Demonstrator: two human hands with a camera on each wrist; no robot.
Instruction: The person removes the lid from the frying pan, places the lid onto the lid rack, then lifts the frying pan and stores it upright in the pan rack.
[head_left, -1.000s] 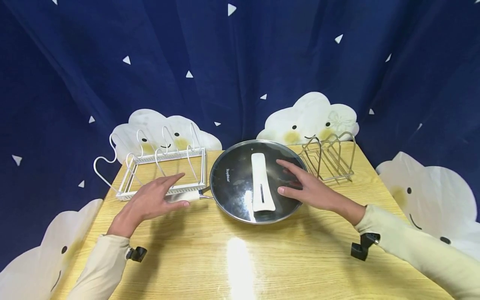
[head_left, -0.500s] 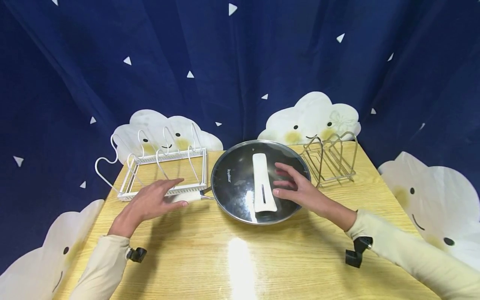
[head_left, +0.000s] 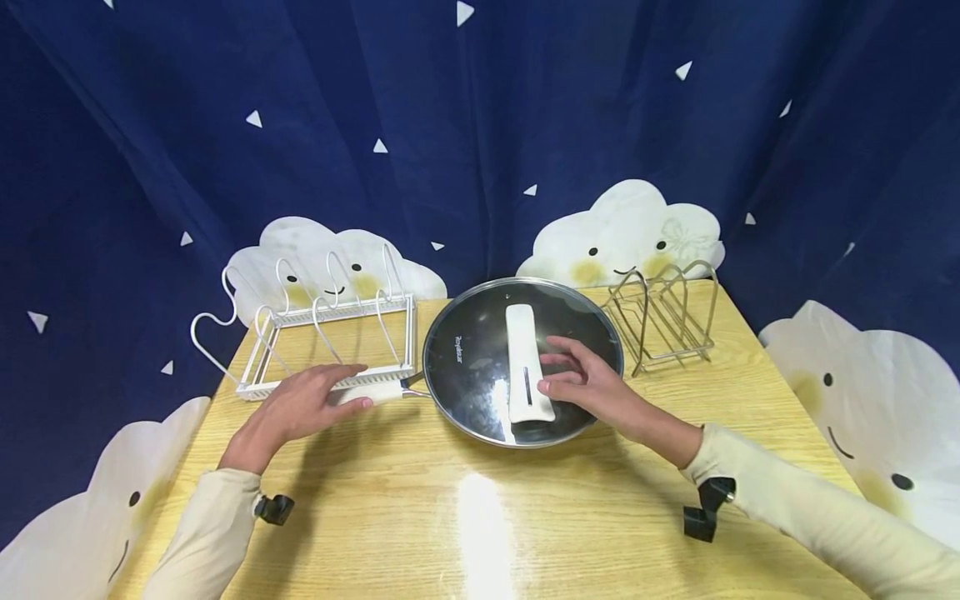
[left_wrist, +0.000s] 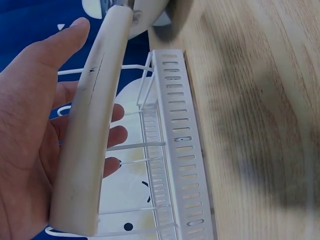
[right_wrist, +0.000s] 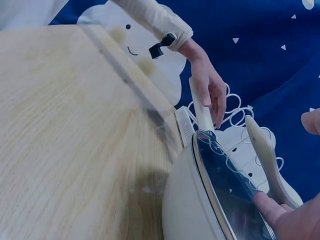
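Observation:
A lidded frying pan stands mid-table; its glass lid (head_left: 480, 392) bears a cream upright handle (head_left: 522, 350). The cream pan handle (left_wrist: 87, 130) points left. Over it reaches my left hand (head_left: 296, 404), the thumb extended on one side and loosely bent fingers on the other; whether the palm touches it cannot be told. My right hand (head_left: 592, 387) is above the lid's right half, its fingers spread and slightly bent. In the right wrist view the thumb (right_wrist: 272, 210) is close beside the lid handle (right_wrist: 270, 160), with a finger on the far side; contact is unclear.
Behind my left hand stands a white wire rack (head_left: 408, 333) with looped dividers. A metal wire rack (head_left: 675, 358) is at the back right, close to the pan. The wooden table (head_left: 405, 517) meets a dark blue curtain (head_left: 480, 125) with cloud prints.
My right hand has moved left across the lid to its handle, fingers bending a little more. My left hand has sunk slightly over the pan handle. The pan and racks stay put.

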